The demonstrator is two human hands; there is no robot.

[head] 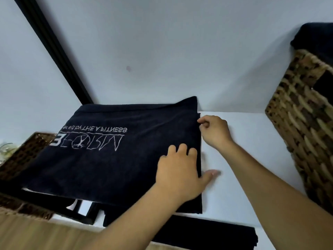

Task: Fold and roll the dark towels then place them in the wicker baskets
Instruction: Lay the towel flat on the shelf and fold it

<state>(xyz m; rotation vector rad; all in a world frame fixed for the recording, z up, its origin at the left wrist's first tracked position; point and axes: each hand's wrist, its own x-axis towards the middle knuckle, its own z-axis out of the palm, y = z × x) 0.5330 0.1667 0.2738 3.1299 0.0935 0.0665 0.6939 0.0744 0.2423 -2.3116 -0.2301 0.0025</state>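
Note:
A dark navy towel (111, 150) with white lettering lies spread flat on the white tabletop (252, 159), its left part draped over a low wicker basket (21, 156). My left hand (182, 170) lies on the towel's right edge, fingers on top and thumb out past the edge on the table. My right hand (214, 130) pinches the same edge near the far right corner. A tall wicker basket (306, 127) stands at the right with dark towels (317, 38) heaped in it.
More dark fabric (207, 233) lies along the table's near edge under my left forearm. A pale wall rises right behind the table, with a black frame (54, 51) running diagonally at the left. Wooden flooring (27, 233) shows at the bottom left.

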